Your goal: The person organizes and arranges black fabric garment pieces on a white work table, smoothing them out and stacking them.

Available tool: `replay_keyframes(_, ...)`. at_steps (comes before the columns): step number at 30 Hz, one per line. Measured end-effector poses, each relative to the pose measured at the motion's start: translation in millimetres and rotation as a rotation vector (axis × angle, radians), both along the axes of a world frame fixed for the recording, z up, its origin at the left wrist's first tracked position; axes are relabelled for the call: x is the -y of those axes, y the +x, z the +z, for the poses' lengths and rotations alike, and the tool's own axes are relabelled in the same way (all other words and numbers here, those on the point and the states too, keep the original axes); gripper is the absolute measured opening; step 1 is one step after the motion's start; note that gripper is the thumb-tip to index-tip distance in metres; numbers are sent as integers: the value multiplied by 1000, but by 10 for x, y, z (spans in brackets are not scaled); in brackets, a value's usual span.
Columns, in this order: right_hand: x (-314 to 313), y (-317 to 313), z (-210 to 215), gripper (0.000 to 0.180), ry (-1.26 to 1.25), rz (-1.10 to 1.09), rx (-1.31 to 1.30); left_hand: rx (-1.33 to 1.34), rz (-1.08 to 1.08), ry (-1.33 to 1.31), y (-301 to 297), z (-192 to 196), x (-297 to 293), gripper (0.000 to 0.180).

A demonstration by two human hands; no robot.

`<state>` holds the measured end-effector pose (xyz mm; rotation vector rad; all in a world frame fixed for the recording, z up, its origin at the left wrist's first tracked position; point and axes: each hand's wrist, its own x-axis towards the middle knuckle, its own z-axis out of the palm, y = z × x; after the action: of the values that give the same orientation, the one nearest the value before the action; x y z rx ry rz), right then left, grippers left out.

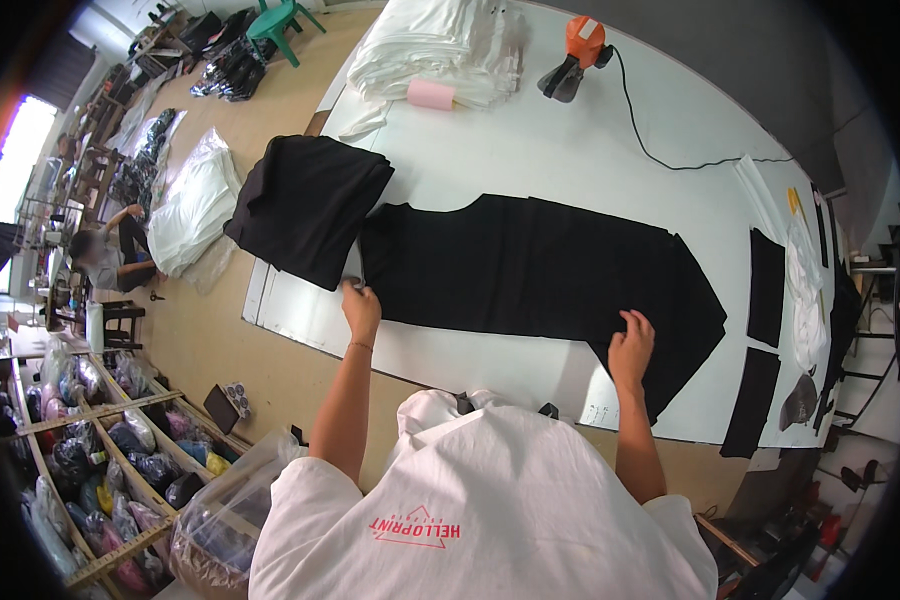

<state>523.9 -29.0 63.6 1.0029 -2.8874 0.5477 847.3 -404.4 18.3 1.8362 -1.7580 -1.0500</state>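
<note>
A long piece of black fabric [530, 265] lies spread across the white table, its right end coming to a point. My left hand [361, 310] is closed at its left edge, fingertips pinched on the fabric beside the corner of a folded black fabric stack [315, 205]. Near the right end, my right hand [631, 348] rests over the fabric's near edge, its fingers loosely bent and apart, holding nothing visible. The folded stack sits at the table's left edge, partly next to the spread piece.
Behind lie a white fabric pile [410, 50], a pink roll [431, 95] and an orange-and-black corded tool [574, 58]. Black strips [766, 290] lie at right. Bagged goods fill a divided wooden rack [120, 450] at lower left. A person [110, 255] sits far left.
</note>
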Motion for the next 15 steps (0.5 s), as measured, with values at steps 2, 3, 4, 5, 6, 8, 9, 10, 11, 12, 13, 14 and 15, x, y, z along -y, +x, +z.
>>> replay_keyframes(2,248,84,-11,34,-97,80,54,34,28,-138,21,-7,-84,37)
replay_keyframes(3,350,133,-8,33,-120,108,88,81,26,-251,-9,-8,-165,35)
replay_keyframes(4,463,181,1,32,-146,138,122,128,24,-367,-67,21,-213,34)
replay_keyframes(5,560,210,7,31,-169,165,152,157,-54,-487,-163,61,-244,34)
replay_keyframes(6,661,227,13,30,-172,173,184,184,-134,-608,-276,100,-274,34)
replay_keyframes(8,858,239,27,28,-176,200,250,163,-350,-645,-585,150,-371,35)
replay_keyframes(9,952,230,35,28,-163,223,268,39,-464,-539,-854,225,-453,33)
replay_keyframes(10,1021,215,41,28,-149,237,289,-83,-556,-372,-1169,381,-560,31)
replay_keyframes(11,1100,226,62,28,-140,264,310,-120,-671,-377,-1426,454,-598,30)
replay_keyframes(12,1162,255,96,28,-138,286,319,-147,-732,-308,-1655,416,-587,31)
replay_keyframes(13,1214,270,127,29,-134,307,329,-148,-776,-339,-1878,369,-570,32)
replay_keyframes(14,1258,260,146,29,-130,328,339,-138,-802,-342,-2085,335,-541,32)
replay_keyframes(15,1271,249,150,30,-109,336,352,-128,-830,-346,-2274,314,-498,33)
